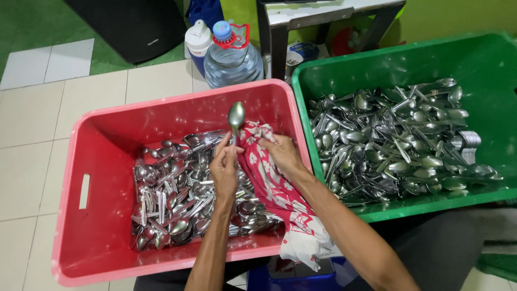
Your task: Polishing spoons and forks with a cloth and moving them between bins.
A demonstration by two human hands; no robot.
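Item, grip: our left hand (223, 171) pinches the handle of a steel spoon (236, 117) between thumb and fingers, bowl upright and facing us, held above the red crate (102, 215). Our right hand (282, 153) is closed on a red-and-white flowered cloth (280, 199), bunched just beside the spoon's handle; the rest of the cloth trails over the crate's near rim toward our lap.

Item, step in hand: we judge this to be the wiping of one spoon, cloth brought against the handle. The next move, as we read it, calls for drawing the cloth along the handle and bowl while the left pinch keeps the spoon from turning; the grip is narrow and the metal looks slick, so a slip is possible.

Item, stock: a heap of spoons (183, 199) lies on the floor of the red crate, below our hands. A second, larger heap of spoons (393, 140) fills the green crate (484, 59) on the right, the two crates touching side by side.

Item, surface and room: both crates rest on pale floor tiles (32, 134). At the far side stand a large clear water bottle (231, 59), a white-capped jug (198, 40), a dark speaker box (129, 24) on green matting (32, 21), and the legs of a metal table (280, 32).
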